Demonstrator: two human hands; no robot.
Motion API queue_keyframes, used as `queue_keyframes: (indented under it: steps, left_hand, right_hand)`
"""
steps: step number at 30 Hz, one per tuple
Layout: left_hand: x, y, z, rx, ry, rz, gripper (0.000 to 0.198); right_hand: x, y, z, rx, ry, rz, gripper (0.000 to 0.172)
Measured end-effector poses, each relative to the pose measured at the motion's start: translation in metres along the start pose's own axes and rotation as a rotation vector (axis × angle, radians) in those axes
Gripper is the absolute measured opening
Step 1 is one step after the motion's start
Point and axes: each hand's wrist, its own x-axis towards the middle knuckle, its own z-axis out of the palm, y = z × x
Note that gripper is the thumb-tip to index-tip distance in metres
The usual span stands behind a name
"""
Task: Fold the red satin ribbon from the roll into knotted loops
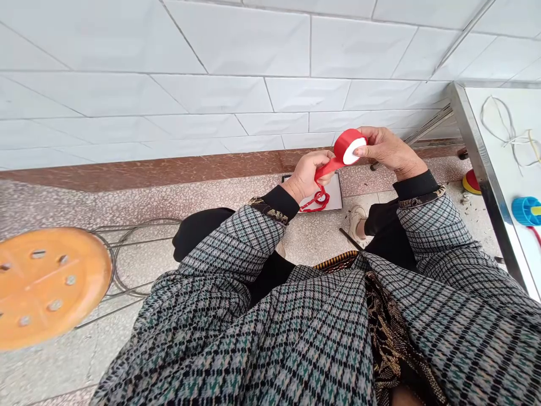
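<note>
Two hands work together: your right hand (386, 149) grips a red tape roll (350, 146) at one o'clock. Your left hand (306, 177) fingers pinch its loose red strip (327, 169).

Grey-green checked jacket sleeves (236, 248), black cuffs with gold trim, black trousers

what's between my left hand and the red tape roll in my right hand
In the head view, a short strip of red tape runs from the red tape roll in the right hand to the left hand.

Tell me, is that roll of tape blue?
No, the tape roll in the right hand is red, its strip pulled by the left hand.
</note>
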Motion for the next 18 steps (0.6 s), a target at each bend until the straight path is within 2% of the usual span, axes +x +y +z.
queue_keyframes:
  steps: [2, 6, 10, 14, 18]
  left_hand:
    - [-0.001, 0.000, 0.000, 0.019, -0.010, 0.024, 0.023]
    - [-0.001, -0.002, -0.004, 0.186, -0.007, 0.052, 0.011]
    - [0.003, -0.002, -0.012, 0.298, 0.020, 0.120, 0.015]
    - [0.004, 0.001, -0.016, 0.310, -0.036, 0.057, 0.015]
    - [0.003, 0.001, -0.015, 0.291, -0.038, -0.007, 0.020]
  right_hand:
    - [0.000, 0.000, -0.001, -0.002, -0.002, -0.004, 0.057]
    - [-0.004, -0.003, -0.003, -0.030, -0.005, -0.006, 0.055]
    - [-0.003, -0.002, -0.004, -0.057, -0.025, -0.002, 0.056]
    - [0.001, 0.006, -0.006, -0.107, -0.019, 0.001, 0.054]
    - [0.005, 0.015, -0.006, -0.178, -0.003, -0.007, 0.047]
